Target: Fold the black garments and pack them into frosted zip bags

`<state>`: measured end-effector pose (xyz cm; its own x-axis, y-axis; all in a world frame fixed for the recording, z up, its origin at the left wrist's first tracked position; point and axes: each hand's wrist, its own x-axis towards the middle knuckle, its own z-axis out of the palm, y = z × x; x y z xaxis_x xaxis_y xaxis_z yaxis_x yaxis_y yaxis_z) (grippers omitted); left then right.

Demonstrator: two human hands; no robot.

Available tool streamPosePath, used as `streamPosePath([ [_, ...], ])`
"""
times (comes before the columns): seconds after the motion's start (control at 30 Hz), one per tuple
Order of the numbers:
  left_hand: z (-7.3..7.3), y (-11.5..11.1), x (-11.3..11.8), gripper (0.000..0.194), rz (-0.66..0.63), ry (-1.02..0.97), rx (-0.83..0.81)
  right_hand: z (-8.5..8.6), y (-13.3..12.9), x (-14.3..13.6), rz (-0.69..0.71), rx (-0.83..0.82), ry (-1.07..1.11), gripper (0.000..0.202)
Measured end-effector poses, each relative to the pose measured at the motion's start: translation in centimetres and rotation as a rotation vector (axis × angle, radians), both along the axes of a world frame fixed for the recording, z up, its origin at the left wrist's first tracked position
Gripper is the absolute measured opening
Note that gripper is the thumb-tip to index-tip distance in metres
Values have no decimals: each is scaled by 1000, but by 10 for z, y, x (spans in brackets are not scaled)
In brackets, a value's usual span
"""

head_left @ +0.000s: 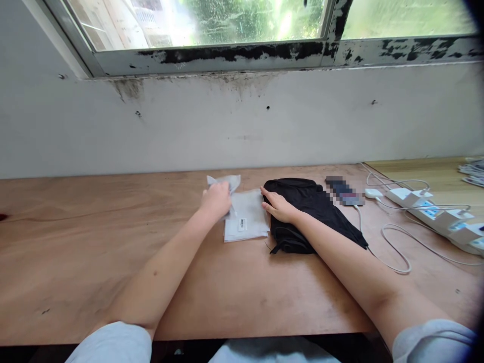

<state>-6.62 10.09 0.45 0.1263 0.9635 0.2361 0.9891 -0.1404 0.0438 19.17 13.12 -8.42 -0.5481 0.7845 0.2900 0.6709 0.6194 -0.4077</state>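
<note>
My left hand [218, 200] is closed round a crumpled, whitish plastic bag [233, 182], whose loose end sticks out above the fingers. Just right of that hand lies a flat, pale plastic packet [252, 214] with a small white barcode label. Whether the crumpled bag is joined to this packet is hidden by the hand. My right hand [280, 205] rests flat, fingers stretched, on the left part of a folded black cloth item [302, 189], its fingertips by the packet's right edge. The black item looks like a fabric bag or garment; I cannot tell which.
A phone [345, 191], blurred out, lies right of the black cloth with a white cable [389, 229] attached. A white power strip [434, 214] with plugged-in chargers sits at the right. The wooden table [113, 252] meets a wall [196, 126] below a window.
</note>
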Motion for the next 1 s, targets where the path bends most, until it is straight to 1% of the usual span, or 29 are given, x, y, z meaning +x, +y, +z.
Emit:
streamPosePath([
  [0.03,-7,9,-9,34,39,14,36,-1,0,-1,9,10,-52,59],
  [0.07,-16,18,-18,38,75,37,76,-1,0,-1,17,21,-102,55],
  [0.1,-28,26,-26,42,102,67,69,-1,0,-2,22,31,-144,52],
  [0.17,-53,40,-37,55,137,101,-3,-2,0,-3,19,45,-182,50],
  [0.2,-64,45,-42,58,131,112,-49,-2,-1,-4,14,48,-185,50],
  [0.23,-73,49,-45,60,125,120,-77,-2,-1,-4,11,48,-184,50],
  [0.3,-84,55,-48,59,129,123,-63,-1,-2,-4,15,50,-189,49],
  [0.37,-87,58,-50,55,133,112,-10,0,-3,-3,23,49,-199,48],
  [0.43,-88,59,-51,48,126,100,49,1,-4,-3,25,41,-205,49],
  [0.53,-88,60,-53,43,72,100,118,2,-4,-3,20,33,-204,49],
  [0.63,-89,62,-55,46,-13,101,95,2,-4,-4,19,35,-205,48],
  [0.7,-90,64,-57,47,-40,109,61,1,-4,-4,20,36,-207,48],
  [0.8,-90,67,-63,48,-33,116,20,1,-4,-4,16,36,-205,48],
  [0.9,-88,70,-71,48,-15,112,22,0,-4,-4,15,37,-205,48],
  [1.0,-87,71,-74,45,-26,137,12,0,-4,-4,10,35,-206,48],
])
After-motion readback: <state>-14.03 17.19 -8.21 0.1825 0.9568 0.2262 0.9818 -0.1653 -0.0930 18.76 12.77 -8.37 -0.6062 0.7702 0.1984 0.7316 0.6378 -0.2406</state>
